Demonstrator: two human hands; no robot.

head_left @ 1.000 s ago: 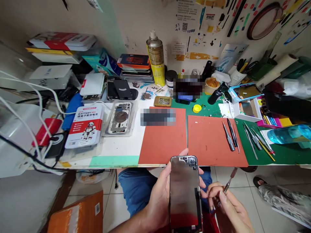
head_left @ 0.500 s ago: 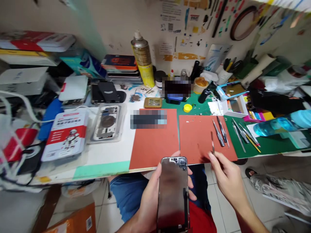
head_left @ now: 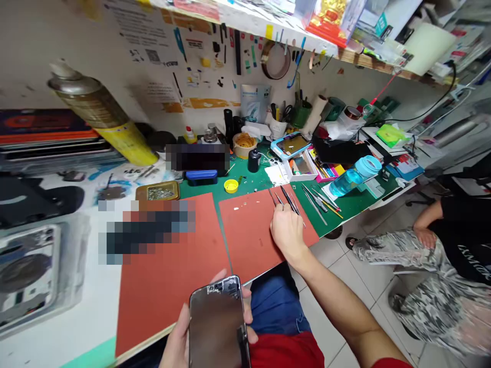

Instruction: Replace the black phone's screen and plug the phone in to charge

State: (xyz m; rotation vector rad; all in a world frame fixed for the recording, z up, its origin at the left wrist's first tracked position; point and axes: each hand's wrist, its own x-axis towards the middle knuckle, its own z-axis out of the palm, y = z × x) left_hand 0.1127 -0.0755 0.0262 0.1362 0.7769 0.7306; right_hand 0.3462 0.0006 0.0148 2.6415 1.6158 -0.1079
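My left hand (head_left: 178, 329) is wrapped around a phone screen assembly (head_left: 218, 327), held near the table's front edge. Its dark reflective back faces me, with small metal parts along the top and a dark strip at the lower right. At the right-hand red mat (head_left: 245, 232), my right hand (head_left: 287, 227) has its fingers closed and pointing down among the tools. A slim metal tool (head_left: 271, 196) pokes out past the fingers; its lower part is hidden by the hand. Beside it lie thin dark tools (head_left: 290, 199).
Tweezers and pens (head_left: 316, 202) lie right of the mat, near a blue water bottle (head_left: 355, 176). A blurred-out dark object (head_left: 149, 230) rests on the left red mat (head_left: 164, 301). An opened phone housing (head_left: 28, 271) lies far left. Another person (head_left: 460, 245) sits at right.
My view has swung to the right. My right hand has moved forward with a slim tool, from the mat's front edge to the tools lying on it. The left hand still holds the screen assembly.
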